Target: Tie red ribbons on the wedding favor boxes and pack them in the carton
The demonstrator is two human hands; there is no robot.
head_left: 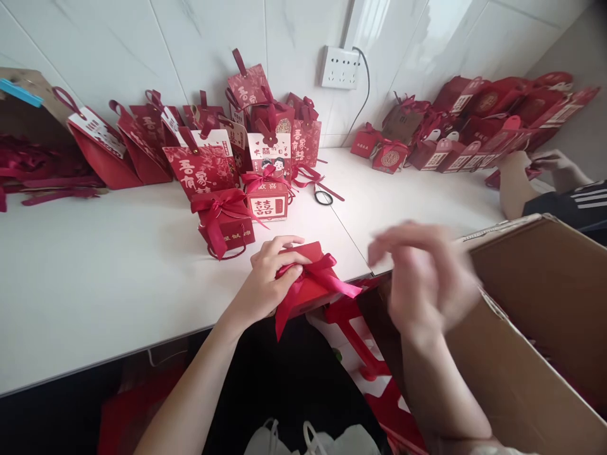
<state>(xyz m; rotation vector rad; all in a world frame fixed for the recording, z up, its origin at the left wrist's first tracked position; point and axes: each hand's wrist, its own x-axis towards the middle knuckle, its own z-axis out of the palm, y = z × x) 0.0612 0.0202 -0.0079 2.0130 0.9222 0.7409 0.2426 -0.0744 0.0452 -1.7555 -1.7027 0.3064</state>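
At the front edge of the white table stands a small red gift box (310, 292) with a pink-red ribbon bow (324, 273) tied over its top. My left hand (275, 270) grips it from the left, fingers over the top and thumb near the bow. To the right, apart from the box, my right hand (424, 272) is raised beside an open cardboard carton (474, 360). Motion blurs its fingers, so I cannot make out whether anything is in them. Behind the held box are a dark red box with a bow (226, 221) and a red-and-white box (268, 203).
Several red gift bags (102, 155) line the wall. More red boxes (488, 107) are stacked at the back right, near another person's hands (535, 167). Black-handled scissors (324, 198) lie mid-table. A wall socket (341, 68) has a cable. Under the table edge is a red stool (355, 338).
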